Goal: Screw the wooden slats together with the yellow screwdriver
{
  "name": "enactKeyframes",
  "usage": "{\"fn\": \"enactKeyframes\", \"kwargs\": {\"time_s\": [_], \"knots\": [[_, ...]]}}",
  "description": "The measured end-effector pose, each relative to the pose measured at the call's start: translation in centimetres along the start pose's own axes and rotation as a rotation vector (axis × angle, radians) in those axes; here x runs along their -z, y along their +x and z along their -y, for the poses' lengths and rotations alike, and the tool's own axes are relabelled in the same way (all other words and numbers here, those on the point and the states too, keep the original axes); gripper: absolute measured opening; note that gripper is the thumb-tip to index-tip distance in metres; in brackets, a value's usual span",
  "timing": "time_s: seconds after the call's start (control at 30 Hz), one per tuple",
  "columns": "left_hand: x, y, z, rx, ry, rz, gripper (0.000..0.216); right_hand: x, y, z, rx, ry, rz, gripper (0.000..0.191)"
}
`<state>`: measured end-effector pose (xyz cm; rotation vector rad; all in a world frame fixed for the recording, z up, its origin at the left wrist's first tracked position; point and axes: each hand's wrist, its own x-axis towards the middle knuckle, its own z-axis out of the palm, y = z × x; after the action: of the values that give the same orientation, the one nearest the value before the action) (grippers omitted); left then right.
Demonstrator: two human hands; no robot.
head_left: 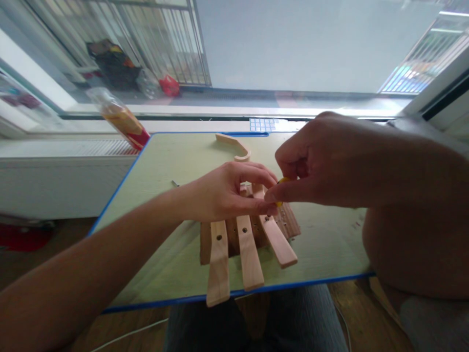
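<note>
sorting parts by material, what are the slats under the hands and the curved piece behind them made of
Slats: pale bare wood by the look, matt, faint grain, drilled holes. Curved piece: apparently the same light unfinished wood. Both lie on a table with a smooth green top and blue edging, probably laminate.

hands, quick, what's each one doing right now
Left hand: closed, pressing down on the wooden slats.
Right hand: closed, pinching a small yellow thing.
</note>
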<state>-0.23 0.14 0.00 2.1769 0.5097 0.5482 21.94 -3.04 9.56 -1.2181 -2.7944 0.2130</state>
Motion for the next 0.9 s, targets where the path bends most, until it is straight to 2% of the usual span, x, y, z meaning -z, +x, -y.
{"fn": "enactKeyframes", "kwargs": {"time_s": [0.27, 0.33, 0.43, 0.47, 0.63, 0.9], "knots": [[-0.1, 0.1, -0.2, 0.002, -0.028, -0.008, 0.020, 0.1, 0.1, -0.6, -0.036, 0.062, 0.053, 0.044], [-0.1, 0.1, -0.2, 0.004, -0.027, -0.004, 0.018, 0.3, -0.1, -0.8, 0.022, 0.100, 0.064, 0.033], [-0.1, 0.1, -0.3, 0.010, -0.026, -0.003, 0.016, 0.6, -0.5, -0.9, 0.097, 0.113, 0.060, 0.006], [-0.1, 0.1, -0.3, 0.010, -0.026, -0.003, 0.016, 0.6, -0.6, -0.8, 0.101, 0.105, 0.048, 0.005], [0.3, 0.2, -0.7, 0.002, -0.008, 0.038, 0.014, 0.4, -0.8, -0.2, 0.098, 0.059, 0.011, 0.018], [0.5, 0.0, -1.2, 0.002, -0.027, 0.053, 0.014, -0.7, -0.3, 0.7, 0.067, -0.046, -0.143, 0.035]]}}
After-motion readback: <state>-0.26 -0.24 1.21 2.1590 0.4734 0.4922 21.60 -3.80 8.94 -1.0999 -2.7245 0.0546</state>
